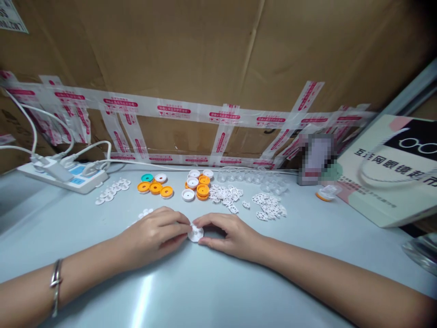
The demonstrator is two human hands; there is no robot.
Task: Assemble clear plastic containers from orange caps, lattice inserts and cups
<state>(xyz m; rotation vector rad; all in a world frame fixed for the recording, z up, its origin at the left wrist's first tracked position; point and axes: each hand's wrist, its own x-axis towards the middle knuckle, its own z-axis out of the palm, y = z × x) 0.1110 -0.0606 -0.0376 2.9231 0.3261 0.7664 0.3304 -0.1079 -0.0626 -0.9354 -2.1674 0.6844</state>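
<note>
A small white round plastic disc (195, 234) is between my two hands, at or just above the grey-blue tabletop. My left hand (160, 231) has its fingers bent together, with the tips against the disc's left edge. From the other side, my right hand (230, 233) pinches the disc between thumb and fingers. Behind the hands stand orange round caps (155, 187) and white round caps (188, 195), some of them stacked. White openwork plastic pieces (269, 206) lie in loose heaps to the right of the caps.
A white power strip (82, 180) with plugged cables is at the back left. White scalloped pieces (112, 190) lie beside it. Clear plastic parts (273, 183) line the back. A printed bag (385, 182) leans at right; a taped cardboard box (191, 54) walls off the rear.
</note>
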